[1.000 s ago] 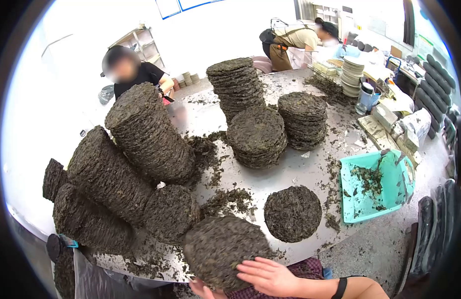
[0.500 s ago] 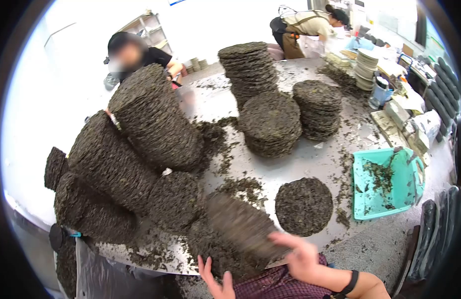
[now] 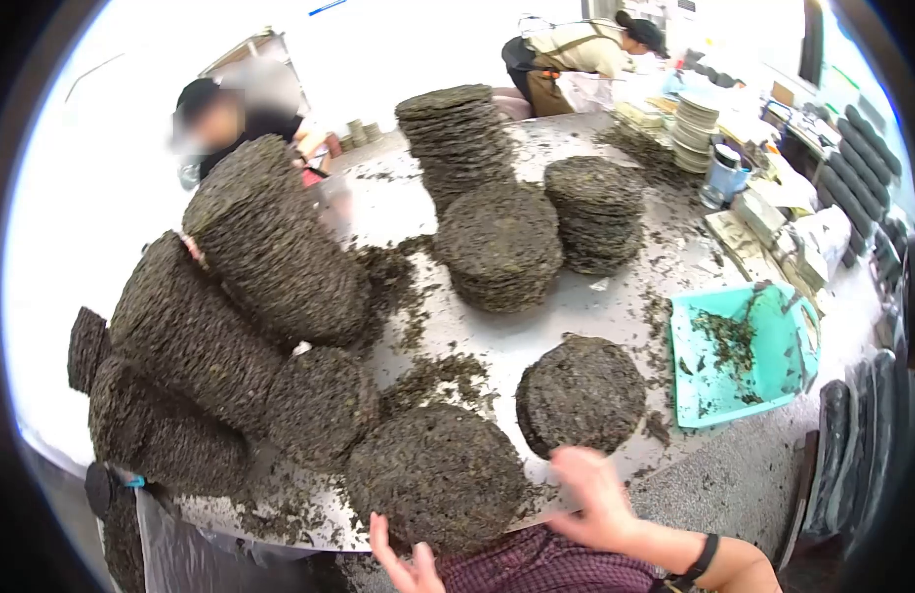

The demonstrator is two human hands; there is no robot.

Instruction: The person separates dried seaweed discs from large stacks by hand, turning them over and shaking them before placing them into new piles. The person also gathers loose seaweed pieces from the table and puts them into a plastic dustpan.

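A round, dark cake of what looks like dried seaweed [image 3: 433, 479] lies flat at the table's front edge. My left hand [image 3: 406, 565] is at its near rim, fingers spread, thumb apart. To its right sits a low pile of similar seaweed cakes [image 3: 581, 395], its edge showing more than one layer. My right hand [image 3: 594, 502], blurred, is just below that pile's near edge, fingers and thumb apart and nothing visible between them.
Tall leaning stacks of cakes [image 3: 280, 242] fill the left side. More upright stacks [image 3: 499, 242] stand farther back. A turquoise tray [image 3: 685, 381] with seaweed scraps lies at right. Crumbs litter the table [image 3: 457, 331]. Two people work beyond it.
The seaweed cake that my right hand held tilted has left it, and the right pile looks thicker. My left hand stays by the front cake. The view has shifted slightly.
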